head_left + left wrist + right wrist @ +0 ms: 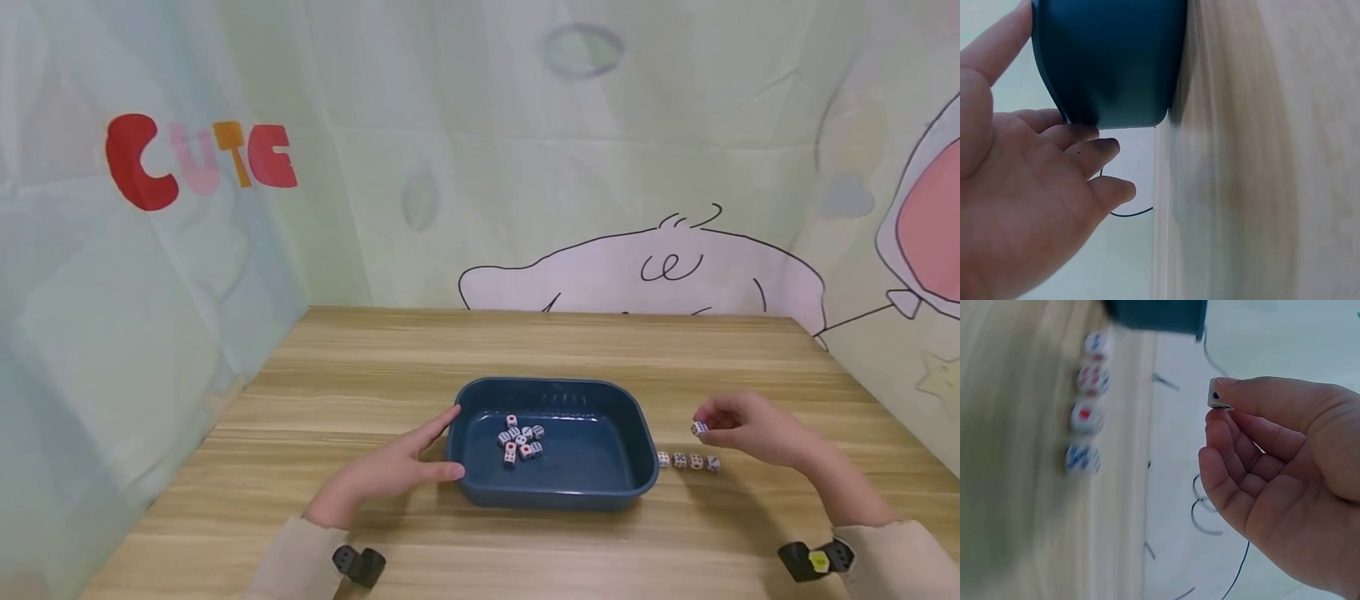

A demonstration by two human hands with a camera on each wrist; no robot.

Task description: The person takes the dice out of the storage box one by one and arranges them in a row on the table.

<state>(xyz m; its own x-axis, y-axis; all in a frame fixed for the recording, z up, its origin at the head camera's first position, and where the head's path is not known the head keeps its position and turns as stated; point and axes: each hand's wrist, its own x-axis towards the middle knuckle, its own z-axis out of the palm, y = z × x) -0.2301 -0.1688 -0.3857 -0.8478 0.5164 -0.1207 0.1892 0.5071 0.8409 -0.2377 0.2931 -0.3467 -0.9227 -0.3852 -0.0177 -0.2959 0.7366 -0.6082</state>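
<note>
A white die [699, 428] is pinched between the thumb and fingertips of my right hand [746, 427], held above the table to the right of the dark blue tray [555, 500]. Just below that hand, several white dice [696, 462] stand in a short row running from the tray's right side. Inside the tray, left of its middle, lies a cluster of dice [521, 440] with red and dark pips. My left hand [390, 467] touches the tray's left end, thumb and fingers spread along the rim and outer wall. The left wrist view shows its fingers [1094, 156] loosely bent against the tray.
The wooden table [360, 358] carries the tray and dice. Behind it hangs a pale printed cloth [420, 108], which also covers both sides. A black wrist device [360, 565] sits at the left sleeve, another [813, 560] at the right.
</note>
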